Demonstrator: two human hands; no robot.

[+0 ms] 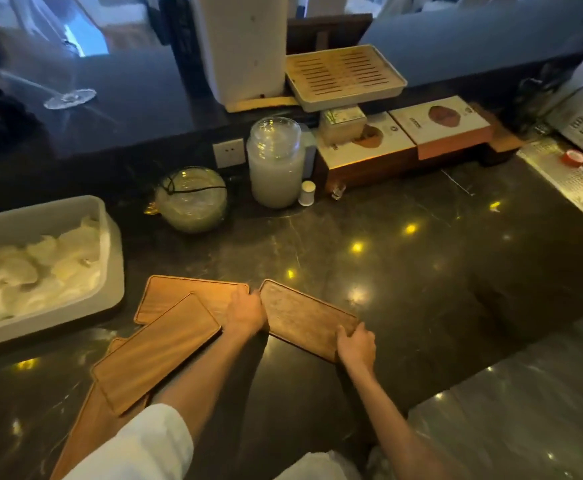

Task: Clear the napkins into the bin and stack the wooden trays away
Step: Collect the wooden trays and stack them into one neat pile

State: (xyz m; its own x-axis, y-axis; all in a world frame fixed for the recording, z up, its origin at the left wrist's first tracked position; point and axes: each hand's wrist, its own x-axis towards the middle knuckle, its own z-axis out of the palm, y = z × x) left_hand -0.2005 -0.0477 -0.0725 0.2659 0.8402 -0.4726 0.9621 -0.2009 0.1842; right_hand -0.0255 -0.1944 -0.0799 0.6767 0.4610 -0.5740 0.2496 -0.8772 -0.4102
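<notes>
Four flat wooden trays [303, 318] — empty, rimmed

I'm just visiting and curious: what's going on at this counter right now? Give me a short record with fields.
surface: dark counter
left hand: on the near-left end of the darker wooden tray
right hand: grip on that tray's near-right end
other trays: lighter wooden trays overlapping in a loose pile to the left, not yet squared up
bin: grey bin at left, holding white napkins
behind: glass jar, round glass bowl, boxes
</notes>
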